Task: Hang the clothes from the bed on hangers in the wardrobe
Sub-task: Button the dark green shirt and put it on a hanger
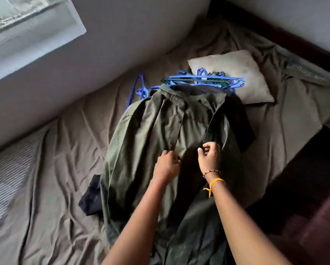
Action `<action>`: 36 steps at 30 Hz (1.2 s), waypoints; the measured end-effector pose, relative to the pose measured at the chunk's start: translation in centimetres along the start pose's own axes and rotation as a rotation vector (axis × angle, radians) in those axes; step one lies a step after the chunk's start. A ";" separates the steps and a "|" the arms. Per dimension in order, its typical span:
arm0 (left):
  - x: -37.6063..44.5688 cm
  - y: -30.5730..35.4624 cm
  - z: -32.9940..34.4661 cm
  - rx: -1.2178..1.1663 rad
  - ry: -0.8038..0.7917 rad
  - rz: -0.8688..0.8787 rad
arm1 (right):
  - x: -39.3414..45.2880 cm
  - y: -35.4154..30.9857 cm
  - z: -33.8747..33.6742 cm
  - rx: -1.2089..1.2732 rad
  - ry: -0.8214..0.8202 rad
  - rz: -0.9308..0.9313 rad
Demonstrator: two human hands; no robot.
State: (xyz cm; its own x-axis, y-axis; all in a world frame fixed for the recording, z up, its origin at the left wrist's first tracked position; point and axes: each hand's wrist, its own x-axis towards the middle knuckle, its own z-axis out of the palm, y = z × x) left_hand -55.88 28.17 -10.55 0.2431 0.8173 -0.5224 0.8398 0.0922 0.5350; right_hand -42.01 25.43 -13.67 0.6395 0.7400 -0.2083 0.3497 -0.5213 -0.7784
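— Spread across the middle of the bed with its rumpled grey-brown sheet: an olive-green button-front shirt, collar at the far end, front panels parted down the centre.

— And under it?

— Dark, near-black garment poking out on the right beside the collar, more dark cloth at the near left hem. Hard to say whether one piece or two.

— Hands?

— Left hand on the left front edge of the shirt, fingers curled and pinching the fabric near a button. Right hand just beside it on the right front edge, fingers bent; seems to pinch the placket, though the grip itself is hidden behind the fingers. Beaded bracelet and yellow thread band on the right wrist.

— Hangers?

— Heap of blue plastic hangers, a green one mixed in, just beyond the collar, leaning onto a pale square pillow at the far right. One more blue hanger to the far left of the collar, partly under the shirt's shoulder.

— Around the bed?

— Grey wall along the far left side, dark wooden bed frame on the right.
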 end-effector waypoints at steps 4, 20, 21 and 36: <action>1.5 1.0 0.2 -0.089 0.245 0.156 | 2.1 -0.7 0.6 -0.023 0.167 -0.040; 4.3 3.4 -1.0 -0.117 0.520 -0.043 | 0.3 -2.9 1.5 -0.067 0.007 -0.273; 3.9 2.9 -0.6 -0.134 0.515 -0.056 | -0.5 -2.4 1.9 -0.085 -0.026 -0.238; 4.3 0.5 -0.3 -0.136 0.451 -0.095 | -1.7 -0.8 2.0 0.061 0.070 -0.142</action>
State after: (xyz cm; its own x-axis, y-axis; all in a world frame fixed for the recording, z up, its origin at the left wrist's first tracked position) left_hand -54.58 31.88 -12.30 -0.0915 0.9641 -0.2492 0.7694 0.2273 0.5970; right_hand -44.80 25.44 -13.85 0.6333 0.7721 -0.0535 0.3992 -0.3851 -0.8321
